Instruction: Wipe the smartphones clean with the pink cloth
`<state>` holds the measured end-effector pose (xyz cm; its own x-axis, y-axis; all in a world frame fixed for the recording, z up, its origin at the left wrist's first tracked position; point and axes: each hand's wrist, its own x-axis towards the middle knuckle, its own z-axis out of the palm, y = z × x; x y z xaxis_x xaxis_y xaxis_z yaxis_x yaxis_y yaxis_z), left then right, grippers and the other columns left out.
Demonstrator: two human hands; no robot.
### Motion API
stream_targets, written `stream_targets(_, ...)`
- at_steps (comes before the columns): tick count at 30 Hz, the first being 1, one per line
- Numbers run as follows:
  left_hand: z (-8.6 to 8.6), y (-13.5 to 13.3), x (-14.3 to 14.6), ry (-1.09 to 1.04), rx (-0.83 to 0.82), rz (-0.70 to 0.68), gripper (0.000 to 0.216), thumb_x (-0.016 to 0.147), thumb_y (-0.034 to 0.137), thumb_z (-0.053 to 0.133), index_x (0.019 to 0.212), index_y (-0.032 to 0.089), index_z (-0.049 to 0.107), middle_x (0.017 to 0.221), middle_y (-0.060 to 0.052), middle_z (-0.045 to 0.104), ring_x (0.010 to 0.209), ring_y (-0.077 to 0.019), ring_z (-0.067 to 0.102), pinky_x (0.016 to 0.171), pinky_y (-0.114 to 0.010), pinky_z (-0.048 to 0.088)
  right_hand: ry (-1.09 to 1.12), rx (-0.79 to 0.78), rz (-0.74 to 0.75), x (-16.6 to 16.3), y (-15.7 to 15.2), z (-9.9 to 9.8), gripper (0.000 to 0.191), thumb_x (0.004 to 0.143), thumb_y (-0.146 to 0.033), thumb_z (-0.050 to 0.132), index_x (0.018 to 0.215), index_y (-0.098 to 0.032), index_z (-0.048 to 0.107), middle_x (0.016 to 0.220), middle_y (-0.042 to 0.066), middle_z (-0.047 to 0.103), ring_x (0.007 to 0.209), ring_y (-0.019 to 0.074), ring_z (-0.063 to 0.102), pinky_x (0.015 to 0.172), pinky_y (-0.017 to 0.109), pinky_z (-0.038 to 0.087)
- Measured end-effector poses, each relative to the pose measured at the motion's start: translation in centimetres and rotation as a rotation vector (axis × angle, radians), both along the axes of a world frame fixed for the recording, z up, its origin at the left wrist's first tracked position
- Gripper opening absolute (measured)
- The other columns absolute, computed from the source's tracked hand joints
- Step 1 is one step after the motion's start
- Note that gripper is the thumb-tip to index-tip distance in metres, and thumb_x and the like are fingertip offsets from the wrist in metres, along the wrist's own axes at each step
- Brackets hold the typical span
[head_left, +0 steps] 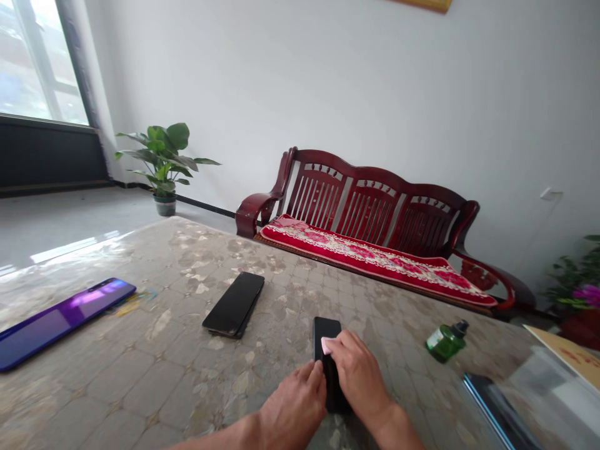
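Observation:
A black phone (327, 331) lies face up on the patterned table (140, 369) in front of me. My right hand (359, 375) rests on it, fingers closed on a small pink-white cloth (327, 345) pressed against the screen. My left hand (295, 406) lies at the phone's left edge, fingers curled against its side, holding it still. The lower half of the phone is hidden under both hands.
A second black phone (234, 304) lies to the left, a purple phone (60, 320) at the far left edge. A small green bottle (445, 340) lies on its side at right, another phone (497, 412) at the lower right. A red wooden bench (375, 250) stands behind the table.

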<state>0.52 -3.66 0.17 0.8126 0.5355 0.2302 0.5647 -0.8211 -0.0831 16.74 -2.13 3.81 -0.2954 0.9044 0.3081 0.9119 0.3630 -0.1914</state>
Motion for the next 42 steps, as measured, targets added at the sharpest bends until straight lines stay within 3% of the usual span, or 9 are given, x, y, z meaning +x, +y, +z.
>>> stream_targets(7, 0.6, -0.1, -0.5, -0.006, 0.033, -0.043, 0.032, 0.095, 0.026, 0.056, 0.114, 0.004, 0.067, 0.121, -0.018, 0.066, 0.116, -0.0299, 0.059, 0.098, -0.036, 0.049, 0.040, 0.018, -0.075, -0.4, 6.2, -0.3, 0.037, 0.095, -0.012, 0.038, 0.071, -0.023, 0.064, 0.073, 0.001, 0.057, 0.067, 0.0146, 0.053, 0.064, 0.023, 0.043)
stream_targets(15, 0.3, -0.1, 0.0, -0.020, -0.029, -0.004, 0.034, 0.092, 0.025, 0.059, 0.118, 0.003, 0.064, 0.121, -0.020, 0.065, 0.114, -0.0312, 0.059, 0.095, -0.038, 0.051, 0.024, 0.011, 0.057, 0.2, 0.9, 0.0, 0.029, 0.092, -0.007, 0.043, 0.090, -0.024, 0.067, 0.087, 0.002, 0.061, 0.087, 0.0172, 0.057, 0.077, 0.025, 0.043)
stream_targets(23, 0.1, -0.1, -0.3, -0.045, -0.036, -0.011, 0.035, 0.095, 0.024, 0.054, 0.121, 0.002, 0.063, 0.123, -0.021, 0.064, 0.118, -0.0314, 0.057, 0.097, -0.039, 0.049, 0.036, 0.020, -0.017, -1.0, 5.2, 0.1, 0.028, 0.091, -0.011, 0.048, 0.087, -0.027, 0.071, 0.084, 0.003, 0.065, 0.082, 0.0168, 0.060, 0.075, 0.024, 0.044)
stream_targets(31, 0.6, -0.2, 0.0, -0.016, -0.082, 0.016, 0.030, 0.093, 0.019, 0.056, 0.118, 0.004, 0.065, 0.121, -0.020, 0.065, 0.114, -0.0311, 0.059, 0.092, -0.037, 0.052, 0.053, -0.059, 0.107, -0.6, 0.8, 0.1, 0.030, 0.091, -0.009, 0.045, 0.089, -0.026, 0.069, 0.087, 0.002, 0.062, 0.086, 0.0168, 0.058, 0.075, 0.025, 0.043)
stream_targets(38, -0.1, 0.2, -0.3, -0.059, -0.028, -0.012, 0.036, 0.094, 0.022, 0.053, 0.122, 0.001, 0.061, 0.127, -0.023, 0.061, 0.119, -0.0312, 0.056, 0.096, -0.038, 0.049, 0.046, 0.005, -0.010, -1.2, 5.1, 0.4, 0.030, 0.092, -0.012, 0.045, 0.086, -0.026, 0.071, 0.086, 0.003, 0.064, 0.086, 0.0169, 0.059, 0.077, 0.025, 0.044)
stream_targets(42, 0.1, 0.3, -0.3, -0.076, -0.010, -0.017, 0.032, 0.090, 0.019, 0.057, 0.116, 0.002, 0.065, 0.121, -0.021, 0.065, 0.115, -0.0312, 0.059, 0.095, -0.037, 0.050, 0.047, -0.018, 0.041, -0.8, 4.3, 0.6, 0.030, 0.090, -0.011, 0.047, 0.083, -0.027, 0.071, 0.084, 0.001, 0.063, 0.084, 0.0159, 0.059, 0.075, 0.024, 0.044)
